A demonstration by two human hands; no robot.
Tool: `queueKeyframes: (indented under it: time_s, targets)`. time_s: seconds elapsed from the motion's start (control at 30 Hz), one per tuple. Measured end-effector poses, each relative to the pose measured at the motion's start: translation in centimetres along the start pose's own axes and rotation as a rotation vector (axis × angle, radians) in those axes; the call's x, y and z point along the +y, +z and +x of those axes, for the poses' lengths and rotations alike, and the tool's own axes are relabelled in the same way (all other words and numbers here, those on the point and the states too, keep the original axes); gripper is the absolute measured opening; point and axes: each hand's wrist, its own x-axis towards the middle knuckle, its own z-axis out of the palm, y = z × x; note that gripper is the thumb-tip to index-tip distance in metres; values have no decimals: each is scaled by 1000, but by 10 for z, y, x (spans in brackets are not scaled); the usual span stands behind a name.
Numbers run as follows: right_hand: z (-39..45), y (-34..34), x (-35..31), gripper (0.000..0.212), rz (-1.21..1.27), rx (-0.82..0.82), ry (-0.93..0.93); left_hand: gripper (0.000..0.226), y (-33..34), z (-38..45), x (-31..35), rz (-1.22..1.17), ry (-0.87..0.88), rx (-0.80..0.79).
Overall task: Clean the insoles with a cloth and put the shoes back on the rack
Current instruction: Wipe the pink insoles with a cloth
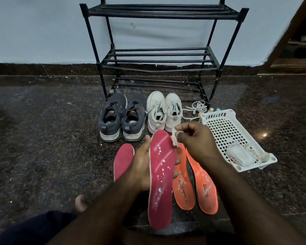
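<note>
A white basket [224, 128] with holes sits on the dark speckled floor [42, 129]. A small white packet [240, 154] lies inside it. The wall [42, 32] behind is pale blue.

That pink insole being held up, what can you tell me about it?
The pink insole is long and flat with a paler rim, and looks like foam faced with fabric. It is held lengthwise, one rounded end pointing toward the shoes, the other end near the camera. White flecks and pale smears dot its upper face. The left hand grips it from beneath, thumb on its left edge, fingertips showing at its right edge. The right hand pinches a small white cloth at its upper right edge.
</note>
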Motion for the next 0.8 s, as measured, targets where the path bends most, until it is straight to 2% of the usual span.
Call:
queueKeyframes:
  time_s: [0.13,0.23,0.43,0.57,0.7,0.8]
  targets:
    - [1,14,-1,17,-414,23,-253,79,0,9,-6,1,-28,-25]
    - [-3,24,-3,19,-521,14,-317,78,-5,13,-7,11,-34,-3]
    - [-10,25,-6,21,-531,-53,-329,81,-9,18,-6,-12,-30,-4]
    - [-7,22,-6,19,-530,31,-306,78,-8,17,-6,12,-27,6]
    - [-21,34,-7,19,-500,-45,-328,71,-2,12,-4,-44,-13,-31]
    - [-15,26,-7,18,-445,15,-313,73,-4,12,-3,-30,-4,-53]
